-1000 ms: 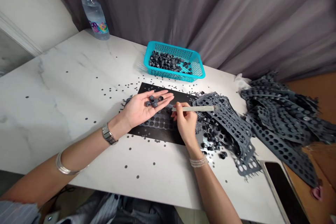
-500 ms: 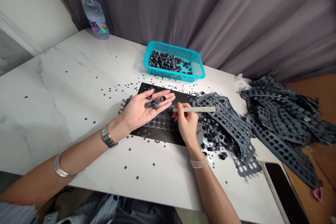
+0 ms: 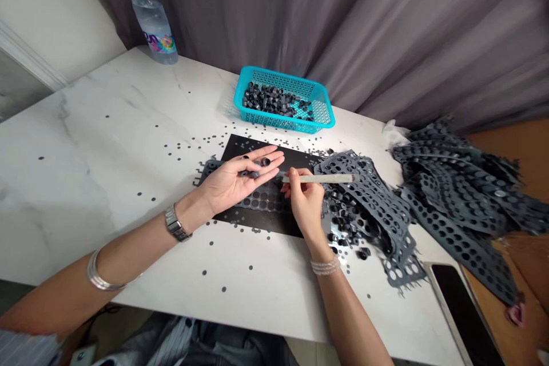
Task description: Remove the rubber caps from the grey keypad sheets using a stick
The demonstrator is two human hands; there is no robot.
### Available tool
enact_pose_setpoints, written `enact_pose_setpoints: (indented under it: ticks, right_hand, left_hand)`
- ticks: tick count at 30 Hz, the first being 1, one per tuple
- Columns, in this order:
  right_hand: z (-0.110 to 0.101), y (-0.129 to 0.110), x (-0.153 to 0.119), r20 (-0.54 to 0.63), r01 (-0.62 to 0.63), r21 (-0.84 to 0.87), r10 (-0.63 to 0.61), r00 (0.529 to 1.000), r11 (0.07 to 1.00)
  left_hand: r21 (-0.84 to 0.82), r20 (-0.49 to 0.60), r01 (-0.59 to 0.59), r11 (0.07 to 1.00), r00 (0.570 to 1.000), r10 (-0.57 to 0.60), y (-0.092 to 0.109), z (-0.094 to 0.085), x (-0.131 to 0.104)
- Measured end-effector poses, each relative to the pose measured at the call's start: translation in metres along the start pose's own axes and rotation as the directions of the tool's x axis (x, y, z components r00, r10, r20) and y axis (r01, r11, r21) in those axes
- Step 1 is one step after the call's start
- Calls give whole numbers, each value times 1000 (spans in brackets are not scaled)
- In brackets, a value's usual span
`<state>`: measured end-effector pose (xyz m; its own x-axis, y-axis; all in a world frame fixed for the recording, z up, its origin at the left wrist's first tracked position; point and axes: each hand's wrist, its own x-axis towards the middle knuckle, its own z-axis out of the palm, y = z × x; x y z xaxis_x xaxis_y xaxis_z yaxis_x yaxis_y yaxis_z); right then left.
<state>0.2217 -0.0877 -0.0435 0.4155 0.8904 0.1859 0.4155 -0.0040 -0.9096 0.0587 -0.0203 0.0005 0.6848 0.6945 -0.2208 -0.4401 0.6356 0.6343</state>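
Note:
My left hand (image 3: 234, 183) is palm up above the black mat (image 3: 274, 223), its fingers stretched and its thumb bent over several small dark rubber caps (image 3: 266, 162) lying on the palm and fingers. My right hand (image 3: 305, 197) is closed around a pale stick-like tool (image 3: 330, 178), beside the left fingertips. Under both hands a dark perforated rubber sheet (image 3: 257, 201) lies on the mat, partly hidden by them. Loose caps (image 3: 345, 223) are heaped to the right of my right hand.
A turquoise basket (image 3: 285, 126) holding many caps stands behind the mat. Perforated sheets (image 3: 369, 194) are piled at the right, with more (image 3: 463, 189) beyond. A phone (image 3: 465, 314) lies front right, a water bottle (image 3: 154, 26) back left. Small dark discs (image 3: 205, 273) dot the table.
My left thumb has moved inward over the caps on the palm, covering some of them. My right hand and its tool look unchanged.

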Motion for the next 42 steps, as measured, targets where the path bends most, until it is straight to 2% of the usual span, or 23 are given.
enact_pose_setpoints:
  ticks: [6, 10, 15, 26, 32, 42]
  right_hand:
    - [0, 2, 0, 3, -6, 7, 6, 1000, 1000]
    - [0, 2, 0, 8, -13, 7, 13, 1000, 1000]
    - [-1, 0, -1, 9, -15, 13, 15, 1000, 1000]
    - [0, 1, -1, -1, -19, 31, 19, 1000, 999]
    - [1, 1, -1, -3, -8, 35, 8, 1000, 999]
    - [0, 3, -1, 8, -4, 28, 4, 1000, 1000]
  left_hand:
    - [-58, -141, -28, 998, 990, 19, -6, 1, 2]
    - [-147, -175, -13, 989, 984, -13, -4, 0, 3]
    - [-206, -135, 27, 978, 989, -56, 1, -3, 1]
    - [-239, -54, -97, 966, 995, 86, 3, 4, -5]
    - [-194, -2, -127, 973, 992, 129, 3, 7, -8]
    - [-167, -51, -131, 977, 991, 124, 1, 5, -6]
